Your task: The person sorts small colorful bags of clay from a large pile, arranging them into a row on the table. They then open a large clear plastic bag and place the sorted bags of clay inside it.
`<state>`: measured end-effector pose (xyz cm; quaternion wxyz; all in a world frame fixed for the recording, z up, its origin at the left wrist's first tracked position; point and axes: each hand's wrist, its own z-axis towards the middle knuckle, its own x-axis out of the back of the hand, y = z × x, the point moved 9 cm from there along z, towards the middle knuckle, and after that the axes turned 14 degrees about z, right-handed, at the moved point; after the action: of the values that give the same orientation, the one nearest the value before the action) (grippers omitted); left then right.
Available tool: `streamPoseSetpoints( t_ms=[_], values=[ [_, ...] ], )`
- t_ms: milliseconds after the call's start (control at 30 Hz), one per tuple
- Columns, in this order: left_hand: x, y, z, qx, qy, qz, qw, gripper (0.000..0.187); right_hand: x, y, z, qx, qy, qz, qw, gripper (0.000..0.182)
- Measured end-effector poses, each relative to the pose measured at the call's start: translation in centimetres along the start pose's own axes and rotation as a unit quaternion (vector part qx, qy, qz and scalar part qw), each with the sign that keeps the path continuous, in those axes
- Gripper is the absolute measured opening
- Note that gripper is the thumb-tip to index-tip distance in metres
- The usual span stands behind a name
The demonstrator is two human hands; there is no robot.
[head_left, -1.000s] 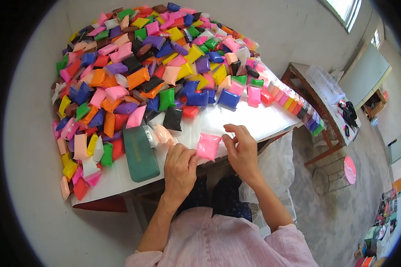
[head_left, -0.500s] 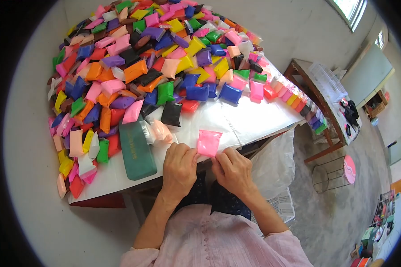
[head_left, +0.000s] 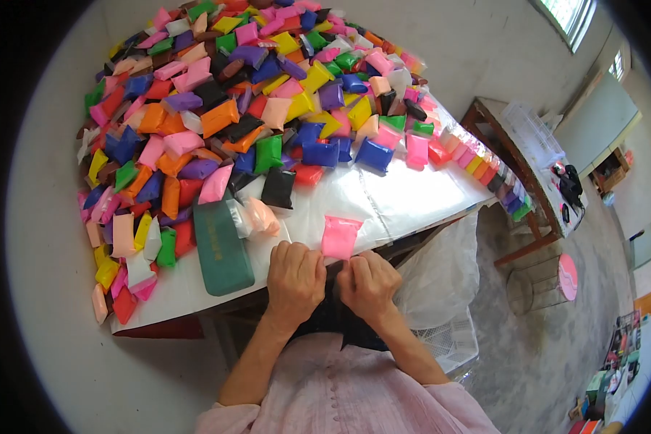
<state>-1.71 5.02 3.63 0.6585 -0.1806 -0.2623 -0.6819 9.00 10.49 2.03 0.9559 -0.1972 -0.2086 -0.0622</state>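
Note:
A small pink packet [head_left: 341, 237] is held at the front edge of the white table [head_left: 390, 202]. My left hand [head_left: 296, 278] is closed, its thumb and fingers pinching the packet's lower left edge. On the other side my right hand [head_left: 369, 281] is closed too, pinching the lower right edge. Left of my hands lies a long green case [head_left: 222, 249], with a peach packet [head_left: 262, 217] in clear wrap beside it. Above them a black packet [head_left: 278, 189] rests at the front of the heap.
A big heap of coloured packets [head_left: 202, 116] covers the back and left of the table. A row of small packets [head_left: 484, 165] lines its right edge. Farther right stand another table [head_left: 513, 145] and a pink-topped stool [head_left: 568, 277]. Clear plastic [head_left: 445, 267] hangs below the edge.
Both hands have moved slightly down, and the right one also left, closer to the left. The pink packet has shifted slightly down and tilted.

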Motion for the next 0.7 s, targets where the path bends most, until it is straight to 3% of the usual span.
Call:
streamPoseSetpoints(
  t_ms=[167, 267, 400, 500, 633, 700],
  values=[
    [0.0, 0.6, -1.2, -0.076, 0.023, 0.016, 0.997, 0.012, -0.1, 0.2, -1.2, 0.014, -0.006, 0.019, 1.0, 0.016],
    [0.4, 0.8, -1.5, -0.099, 0.036, 0.024, 0.994, 0.016, 0.8, 0.3, -1.1, -0.016, -0.016, 0.106, 0.994, 0.013],
    [1.0, 1.1, -1.5, -0.106, 0.038, 0.01, 0.994, 0.018, 4.0, 2.7, -0.9, -0.183, 0.059, 0.216, 0.957, 0.009],
    [1.3, 1.1, -1.5, -0.096, 0.043, -0.023, 0.994, 0.02, 5.1, 4.1, 1.0, -0.254, 0.118, 0.27, 0.921, 0.009],
    [1.9, 1.5, -1.1, -0.099, 0.034, -0.038, 0.994, 0.023, 3.0, 3.7, 2.6, -0.252, -0.001, 0.283, 0.926, 0.015],
    [2.1, 1.6, -0.9, -0.09, 0.034, -0.052, 0.994, 0.023, 1.9, 4.6, 1.7, -0.296, -0.002, 0.348, 0.89, 0.015]
  ],
)
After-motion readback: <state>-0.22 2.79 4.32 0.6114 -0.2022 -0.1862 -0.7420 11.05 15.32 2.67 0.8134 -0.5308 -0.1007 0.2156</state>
